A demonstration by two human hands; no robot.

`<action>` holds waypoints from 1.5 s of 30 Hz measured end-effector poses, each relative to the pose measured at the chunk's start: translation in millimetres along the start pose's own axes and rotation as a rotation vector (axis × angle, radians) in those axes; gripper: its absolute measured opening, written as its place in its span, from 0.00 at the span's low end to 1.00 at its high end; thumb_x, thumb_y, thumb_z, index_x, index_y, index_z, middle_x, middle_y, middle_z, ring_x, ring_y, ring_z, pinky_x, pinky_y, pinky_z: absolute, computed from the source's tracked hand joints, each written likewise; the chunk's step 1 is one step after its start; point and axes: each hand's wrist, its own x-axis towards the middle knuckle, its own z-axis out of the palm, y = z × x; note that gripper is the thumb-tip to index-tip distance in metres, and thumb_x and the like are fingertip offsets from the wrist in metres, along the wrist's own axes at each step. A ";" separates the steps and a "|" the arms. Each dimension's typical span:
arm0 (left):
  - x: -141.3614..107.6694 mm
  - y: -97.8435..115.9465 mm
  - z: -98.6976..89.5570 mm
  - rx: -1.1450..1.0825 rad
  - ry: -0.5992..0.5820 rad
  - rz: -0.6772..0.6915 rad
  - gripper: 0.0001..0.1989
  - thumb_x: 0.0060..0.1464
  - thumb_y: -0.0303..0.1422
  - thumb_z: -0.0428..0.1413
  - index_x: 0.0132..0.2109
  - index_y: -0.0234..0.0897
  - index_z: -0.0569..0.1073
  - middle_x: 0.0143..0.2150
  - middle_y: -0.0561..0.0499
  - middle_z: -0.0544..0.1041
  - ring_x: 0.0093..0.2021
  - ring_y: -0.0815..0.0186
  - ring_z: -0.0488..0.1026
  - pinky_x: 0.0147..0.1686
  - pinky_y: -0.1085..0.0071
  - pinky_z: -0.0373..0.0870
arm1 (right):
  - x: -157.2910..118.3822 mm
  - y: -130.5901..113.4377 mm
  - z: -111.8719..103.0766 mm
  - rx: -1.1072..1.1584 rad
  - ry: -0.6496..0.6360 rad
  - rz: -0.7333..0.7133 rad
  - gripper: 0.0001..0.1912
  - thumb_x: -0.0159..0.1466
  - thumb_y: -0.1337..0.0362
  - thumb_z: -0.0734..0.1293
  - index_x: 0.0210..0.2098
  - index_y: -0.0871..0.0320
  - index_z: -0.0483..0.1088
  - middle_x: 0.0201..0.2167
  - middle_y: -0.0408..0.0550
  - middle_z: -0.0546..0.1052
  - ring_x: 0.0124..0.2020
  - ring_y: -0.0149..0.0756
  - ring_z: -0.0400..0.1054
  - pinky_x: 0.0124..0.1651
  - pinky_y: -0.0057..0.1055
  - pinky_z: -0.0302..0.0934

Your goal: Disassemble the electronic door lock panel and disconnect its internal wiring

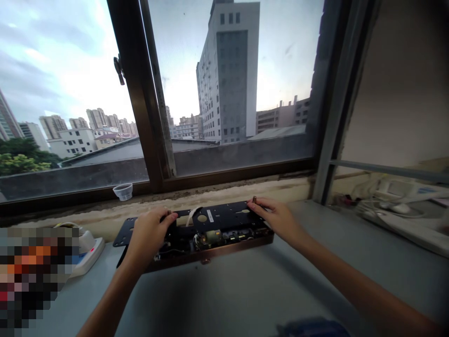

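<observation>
Head view: both hands have their fingers closed on the black slotted plate, the left hand curled over its 9 o'clock part with thumb and forefinger nearly together, the right hand pinching its 2 o'clock corner; at those right fingertips stands a small copper-coloured piece, and whether it is itself gripped I cannot tell. Taking the plate as the dial's centre and the window as noon, a white label lies on its face and an off-white ribbon cable loops up at 11. Toward 6 sits the copper-edged housing, its near side open on wiring and a greenish cylindrical component; whether it touches the grey tabletop is unclear. As I judge it, uneven lifting could strain the ribbon cable, pressing the plate down askew could pinch the exposed wires, and a loosened right-hand pinch could let that end drop. Farther out, a white power strip lies at 9, a clear plastic cup stands on the windowsill at 10, and a blue object, cut off by the bottom edge, lies at 5.
</observation>
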 end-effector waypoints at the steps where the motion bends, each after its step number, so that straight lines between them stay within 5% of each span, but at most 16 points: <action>1: 1.4 1.7 -1.6 0.006 0.011 0.010 0.16 0.53 0.40 0.44 0.29 0.37 0.72 0.31 0.48 0.76 0.35 0.61 0.70 0.32 0.71 0.56 | 1.4 0.2 -1.0 -0.004 0.014 -0.004 0.15 0.59 0.52 0.59 0.28 0.55 0.70 0.33 0.43 0.72 0.38 0.40 0.64 0.40 0.29 0.53; 16: 14.8 25.8 -25.2 -0.005 0.132 0.048 0.15 0.52 0.39 0.46 0.32 0.38 0.75 0.33 0.49 0.77 0.36 0.61 0.71 0.35 0.70 0.59 | 17.7 -14.6 -25.5 -0.085 0.117 -0.078 0.19 0.60 0.50 0.57 0.28 0.58 0.69 0.31 0.44 0.72 0.33 0.36 0.65 0.33 0.28 0.55; 22: 16.0 32.2 -26.1 0.027 0.196 0.091 0.14 0.53 0.38 0.47 0.30 0.38 0.74 0.32 0.49 0.77 0.36 0.61 0.71 0.33 0.71 0.58 | 17.2 -23.8 -36.1 -0.187 0.200 -0.105 0.18 0.60 0.52 0.57 0.33 0.59 0.69 0.34 0.48 0.71 0.37 0.41 0.64 0.41 0.35 0.57; 24: 15.7 32.9 -23.4 0.054 0.216 0.104 0.15 0.53 0.38 0.46 0.28 0.37 0.74 0.31 0.49 0.77 0.34 0.61 0.71 0.31 0.71 0.57 | 10.0 -40.9 -35.0 -0.302 0.323 -0.180 0.19 0.60 0.54 0.58 0.41 0.63 0.67 0.44 0.54 0.67 0.46 0.46 0.59 0.49 0.41 0.51; 26: 15.4 33.1 -20.8 0.076 0.225 0.120 0.16 0.54 0.38 0.46 0.26 0.37 0.73 0.30 0.49 0.77 0.33 0.61 0.71 0.30 0.71 0.56 | -0.2 -62.9 -27.5 -0.563 0.433 -0.411 0.19 0.63 0.58 0.56 0.47 0.65 0.63 0.49 0.58 0.63 0.51 0.47 0.54 0.53 0.45 0.46; 28: 14.8 33.2 -19.3 0.084 0.220 0.125 0.16 0.54 0.38 0.46 0.26 0.37 0.72 0.29 0.49 0.77 0.32 0.61 0.71 0.29 0.71 0.56 | -9.1 -82.4 -13.5 -0.721 0.219 -0.662 0.16 0.63 0.62 0.58 0.47 0.65 0.63 0.47 0.56 0.65 0.51 0.45 0.55 0.54 0.43 0.47; 31: 13.0 33.0 -18.8 0.085 0.209 0.097 0.16 0.54 0.38 0.45 0.27 0.37 0.73 0.30 0.48 0.77 0.33 0.61 0.72 0.30 0.70 0.56 | -11.3 -94.8 12.0 -0.883 -0.055 -0.709 0.22 0.59 0.59 0.65 0.50 0.62 0.61 0.49 0.56 0.63 0.52 0.47 0.54 0.54 0.44 0.49; 39: 8.2 28.1 -20.6 0.045 0.184 0.061 0.14 0.54 0.38 0.48 0.30 0.37 0.75 0.31 0.49 0.78 0.34 0.60 0.73 0.31 0.70 0.60 | 7.7 -82.0 37.8 -1.093 -0.069 -0.723 0.20 0.61 0.75 0.57 0.53 0.64 0.60 0.48 0.61 0.65 0.47 0.49 0.61 0.46 0.42 0.59; 41: 2.6 28.1 -22.3 0.030 0.296 0.077 0.12 0.53 0.37 0.49 0.31 0.38 0.75 0.31 0.50 0.78 0.35 0.61 0.73 0.33 0.70 0.62 | 8.4 -84.2 38.8 -1.085 -0.091 -0.698 0.20 0.61 0.75 0.57 0.53 0.63 0.60 0.49 0.60 0.64 0.49 0.49 0.60 0.47 0.42 0.59; 45: -26.2 25.2 -17.2 0.051 0.804 0.354 0.09 0.52 0.33 0.51 0.28 0.36 0.72 0.26 0.51 0.75 0.29 0.67 0.71 0.30 0.73 0.62 | 8.3 -88.3 41.7 -1.060 -0.157 -0.641 0.21 0.60 0.76 0.58 0.53 0.62 0.60 0.48 0.59 0.65 0.48 0.47 0.60 0.48 0.41 0.58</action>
